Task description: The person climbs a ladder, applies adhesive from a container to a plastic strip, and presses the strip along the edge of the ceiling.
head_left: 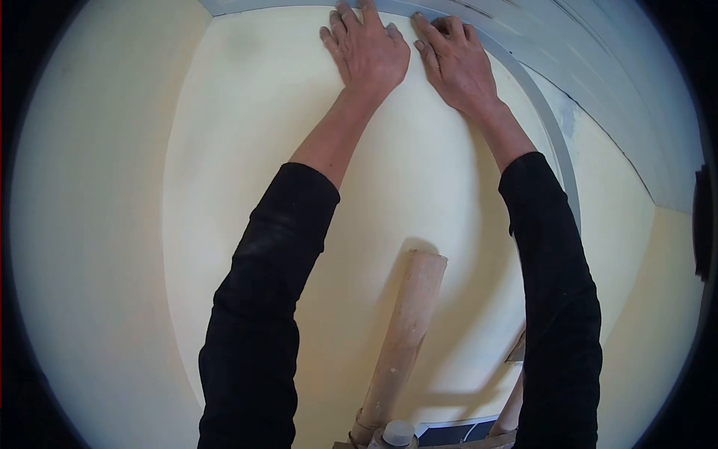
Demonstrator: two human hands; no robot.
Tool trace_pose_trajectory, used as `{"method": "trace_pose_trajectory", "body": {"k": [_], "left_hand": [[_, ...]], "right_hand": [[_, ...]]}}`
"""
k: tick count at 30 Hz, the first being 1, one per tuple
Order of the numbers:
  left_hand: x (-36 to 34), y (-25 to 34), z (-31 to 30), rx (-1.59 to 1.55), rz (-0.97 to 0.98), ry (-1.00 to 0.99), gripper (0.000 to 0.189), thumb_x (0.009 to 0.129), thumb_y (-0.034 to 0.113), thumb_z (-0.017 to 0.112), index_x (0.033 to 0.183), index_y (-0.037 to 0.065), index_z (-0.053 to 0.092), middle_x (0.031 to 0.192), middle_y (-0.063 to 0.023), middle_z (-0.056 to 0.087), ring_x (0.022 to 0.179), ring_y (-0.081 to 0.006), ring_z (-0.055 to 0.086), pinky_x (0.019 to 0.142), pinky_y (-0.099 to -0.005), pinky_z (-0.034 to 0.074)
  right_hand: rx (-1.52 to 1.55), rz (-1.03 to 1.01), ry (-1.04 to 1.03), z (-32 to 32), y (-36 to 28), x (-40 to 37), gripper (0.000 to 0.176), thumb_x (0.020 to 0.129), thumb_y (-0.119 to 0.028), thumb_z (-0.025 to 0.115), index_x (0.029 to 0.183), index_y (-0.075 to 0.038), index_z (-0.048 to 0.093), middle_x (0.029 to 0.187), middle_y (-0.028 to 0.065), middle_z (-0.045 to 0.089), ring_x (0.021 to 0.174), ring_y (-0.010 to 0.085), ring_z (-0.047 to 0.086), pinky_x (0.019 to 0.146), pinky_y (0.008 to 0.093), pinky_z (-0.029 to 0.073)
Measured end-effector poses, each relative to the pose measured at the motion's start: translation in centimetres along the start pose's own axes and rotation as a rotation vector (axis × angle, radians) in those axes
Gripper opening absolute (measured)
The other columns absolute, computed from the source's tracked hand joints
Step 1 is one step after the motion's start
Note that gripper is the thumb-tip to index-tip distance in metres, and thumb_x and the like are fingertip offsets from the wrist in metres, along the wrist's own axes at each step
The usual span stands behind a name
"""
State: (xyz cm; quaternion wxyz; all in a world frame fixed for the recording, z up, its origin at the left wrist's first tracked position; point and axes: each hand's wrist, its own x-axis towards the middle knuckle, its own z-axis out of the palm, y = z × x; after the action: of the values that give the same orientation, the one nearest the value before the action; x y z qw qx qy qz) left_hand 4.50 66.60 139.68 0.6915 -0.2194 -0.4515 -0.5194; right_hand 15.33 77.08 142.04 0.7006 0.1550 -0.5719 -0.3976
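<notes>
Both arms reach up in dark sleeves to the top of a cream-coloured wall panel. A narrow grey strip runs along the panel's upper edge and curves down its right side. My left hand lies against the panel, fingers spread, their tips at the strip. Close beside it, my right hand touches the same edge, with some fingers stretched and others bent. Neither hand shows an object in its grip. Whatever lies under the fingertips is hidden.
Below the arms a worn wooden pole rises in front of the panel. Near its foot stands a container with a pale cap. A light ceiling slopes at the upper right. Another cream wall borders the left.
</notes>
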Motion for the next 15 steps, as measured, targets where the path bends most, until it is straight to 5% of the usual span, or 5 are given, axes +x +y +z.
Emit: {"method": "trace_pose_trajectory", "body": {"k": [4,6,15], "left_hand": [[-0.3,0.2,0.0,0.06,-0.007,-0.009,0.07,0.102,0.028,0.052,0.158,-0.006,0.029,0.159,-0.0348,0.032,0.15,-0.0453,0.029,0.123,-0.0623,0.017],[-0.2,0.6,-0.6,0.091,-0.02,-0.075,0.071,0.104,0.031,0.05,0.158,-0.006,0.027,0.16,-0.0346,0.031,0.151,-0.0456,0.027,0.124,-0.0615,0.017],[0.0,1.3,-0.9,0.171,-0.022,-0.132,0.085,0.103,0.047,0.05,0.158,-0.011,0.02,0.16,-0.0375,0.027,0.153,-0.046,0.023,0.125,-0.0608,0.014]], "right_hand": [[-0.06,-0.058,0.014,-0.6,-0.2,-0.3,0.039,0.104,-0.025,0.054,0.134,-0.001,0.06,0.114,0.016,0.062,0.105,0.0295,0.059,0.092,0.0414,0.051],[0.089,0.041,-0.128,-1.1,-0.3,-0.1,0.045,0.104,-0.025,0.052,0.14,0.001,0.055,0.126,0.0247,0.057,0.119,0.0399,0.052,0.103,0.0496,0.045],[0.136,0.05,-0.105,-2.5,2.6,-2.2,0.047,0.105,-0.026,0.05,0.14,0.006,0.052,0.129,0.0248,0.057,0.122,0.0394,0.054,0.106,0.0496,0.045]]}}
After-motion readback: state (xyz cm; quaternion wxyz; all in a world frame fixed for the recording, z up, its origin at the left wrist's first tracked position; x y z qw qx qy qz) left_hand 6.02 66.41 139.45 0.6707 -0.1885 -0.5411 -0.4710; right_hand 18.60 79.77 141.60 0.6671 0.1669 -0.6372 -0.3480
